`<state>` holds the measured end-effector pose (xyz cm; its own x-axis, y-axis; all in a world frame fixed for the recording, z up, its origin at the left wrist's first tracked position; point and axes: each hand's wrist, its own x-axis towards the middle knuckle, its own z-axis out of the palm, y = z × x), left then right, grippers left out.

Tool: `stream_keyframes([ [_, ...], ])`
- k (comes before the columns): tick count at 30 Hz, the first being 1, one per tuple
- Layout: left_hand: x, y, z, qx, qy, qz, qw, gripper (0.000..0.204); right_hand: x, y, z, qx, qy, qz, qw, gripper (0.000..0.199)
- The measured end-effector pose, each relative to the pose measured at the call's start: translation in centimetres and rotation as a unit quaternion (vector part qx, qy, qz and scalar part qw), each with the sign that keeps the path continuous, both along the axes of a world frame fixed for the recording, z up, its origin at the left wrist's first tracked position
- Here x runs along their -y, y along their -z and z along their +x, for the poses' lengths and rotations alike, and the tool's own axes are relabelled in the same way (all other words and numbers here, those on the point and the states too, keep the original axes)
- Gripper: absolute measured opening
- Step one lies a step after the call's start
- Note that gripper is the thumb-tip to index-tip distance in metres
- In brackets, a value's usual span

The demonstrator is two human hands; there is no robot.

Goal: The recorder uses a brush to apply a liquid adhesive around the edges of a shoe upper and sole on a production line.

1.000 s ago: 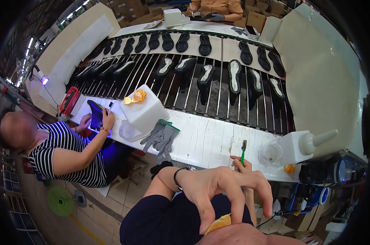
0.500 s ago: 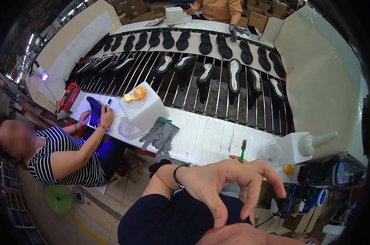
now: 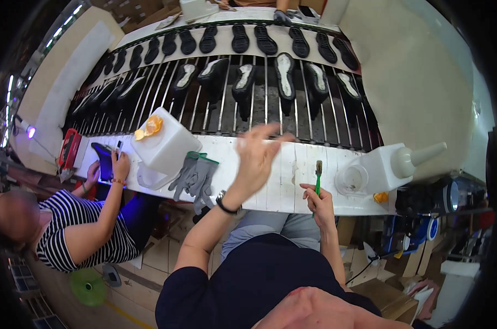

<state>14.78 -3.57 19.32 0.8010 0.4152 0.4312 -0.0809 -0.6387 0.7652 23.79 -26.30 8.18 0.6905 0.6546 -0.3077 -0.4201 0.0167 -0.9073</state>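
My left hand (image 3: 258, 159) is raised above the white bench (image 3: 235, 189) near the rack's edge. Its fingers are stretched out and apart, a little blurred by motion, and hold nothing. Over the bench's front edge, my right hand (image 3: 321, 205) is closed round the green handle of a small brush (image 3: 318, 183), bristles pointing up. Beyond my hands, black shoe uppers (image 3: 285, 82) with whitish bottoms stand on a rack of metal rods (image 3: 221, 112). Black soles (image 3: 240, 39) lie in a row on the pale belt behind them.
A white jug (image 3: 162, 145) with orange peel (image 3: 150, 129) and grey gloves (image 3: 196, 175) are on the left. To the right sits a white spouted container (image 3: 388, 167) with a round cup. At left, a co-worker in stripes (image 3: 98, 227) holds a black upper under violet light.
My left hand has swung from close in front of me out over the bench, toward the rack. The view has shifted, and my right hand with the brush now shows fully.
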Motion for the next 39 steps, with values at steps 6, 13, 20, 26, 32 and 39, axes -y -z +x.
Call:
stream_keyframes([
  [6,-1.3,15.0,-2.2,-0.35,-0.18,0.362,0.845,0.068,-3.3,-2.5,5.2,0.107,0.035,-0.049,0.992,0.03],
  [13,1.2,7.1,-4.9,-0.214,-0.064,0.011,0.975,0.02,-12.4,2.2,21.5,0.365,0.21,-0.162,0.892,0.051],
  [20,-1.5,7.3,-6.2,-0.262,-0.044,-0.024,0.964,0.022,-20.5,3.0,29.0,0.483,0.196,-0.4,0.754,0.073],
  [26,-2.6,7.8,-5.4,-0.178,-0.143,-0.048,0.972,0.022,-21.9,2.6,30.9,0.399,0.173,-0.465,0.771,0.084],
  [32,-3.3,6.9,-6.4,-0.164,-0.128,-0.052,0.977,0.019,-20.6,0.7,29.1,0.436,0.174,-0.471,0.747,0.086],
  [39,-3.2,11.4,-3.8,-0.043,0.003,-0.361,0.932,0.041,-12.3,-12.0,22.7,0.479,0.17,-0.353,0.786,0.057],
])
